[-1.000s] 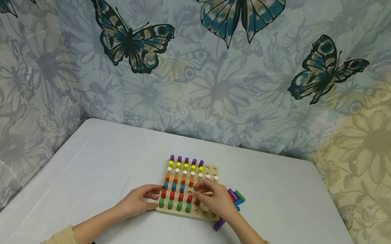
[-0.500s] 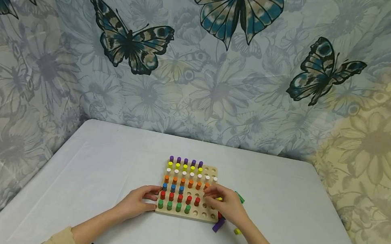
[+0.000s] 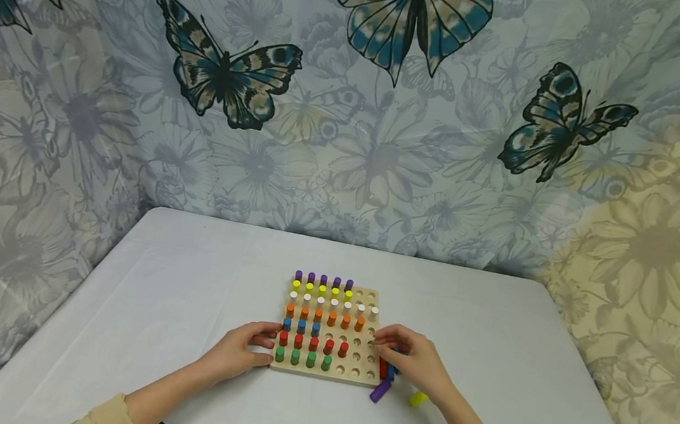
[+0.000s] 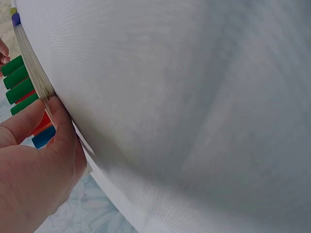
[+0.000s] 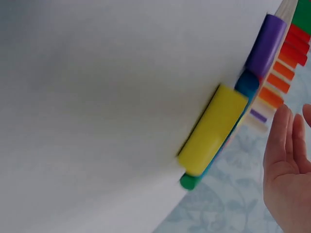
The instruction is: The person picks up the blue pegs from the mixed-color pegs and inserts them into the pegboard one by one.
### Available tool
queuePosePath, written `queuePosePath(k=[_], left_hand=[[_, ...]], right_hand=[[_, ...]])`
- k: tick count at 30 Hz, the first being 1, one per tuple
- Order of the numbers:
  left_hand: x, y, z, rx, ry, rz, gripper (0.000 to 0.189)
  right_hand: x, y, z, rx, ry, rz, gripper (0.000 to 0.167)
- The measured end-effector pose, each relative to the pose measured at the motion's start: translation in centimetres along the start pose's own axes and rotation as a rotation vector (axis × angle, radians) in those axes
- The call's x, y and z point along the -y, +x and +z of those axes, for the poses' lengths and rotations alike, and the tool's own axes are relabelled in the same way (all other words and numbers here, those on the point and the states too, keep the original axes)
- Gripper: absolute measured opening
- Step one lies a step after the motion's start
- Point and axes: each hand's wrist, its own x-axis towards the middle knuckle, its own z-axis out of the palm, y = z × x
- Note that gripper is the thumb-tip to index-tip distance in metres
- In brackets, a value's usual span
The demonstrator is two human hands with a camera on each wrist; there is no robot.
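Note:
A wooden pegboard (image 3: 326, 374) holds rows of coloured pegs: purple, yellow, white, orange, blue, red and green. My left hand (image 3: 234, 351) grips its near left edge. In the left wrist view, thumb and fingers of the left hand (image 4: 43, 160) pinch the board's edge (image 4: 36, 68) beside the green pegs (image 4: 19, 82). My right hand (image 3: 414, 357) hovers at the board's right side, its fingertips near the end of the orange row. In the right wrist view, the right hand's fingers (image 5: 278, 138) look fairly straight, and no peg shows between them.
Loose pegs lie right of the board: a purple peg (image 3: 380, 391), a red peg (image 3: 383, 367), a blue peg (image 3: 390, 372) and a yellow peg (image 3: 417, 398). A green peg (image 5: 189, 181) shows in the right wrist view. All rest on a white table (image 3: 233, 255) before butterfly-patterned cloth.
My right hand has moved rightward from the middle of the board to its right edge, uncovering more orange pegs and holes. The left hand has stayed at the board's edge.

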Motion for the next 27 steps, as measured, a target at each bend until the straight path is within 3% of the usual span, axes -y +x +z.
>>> queuePosePath(k=[12,27], left_hand=[[-0.1,0.1,0.0,-0.002,0.007,-0.003,0.054],[-0.2,0.0,0.0,0.000,-0.003,-0.004,0.055]], right_hand=[[-0.8,-1.4,-2.8,-0.063,0.006,0.084,0.021],[-2.2,-2.5,-3.7,-0.071,-0.127,0.108,0.018]])
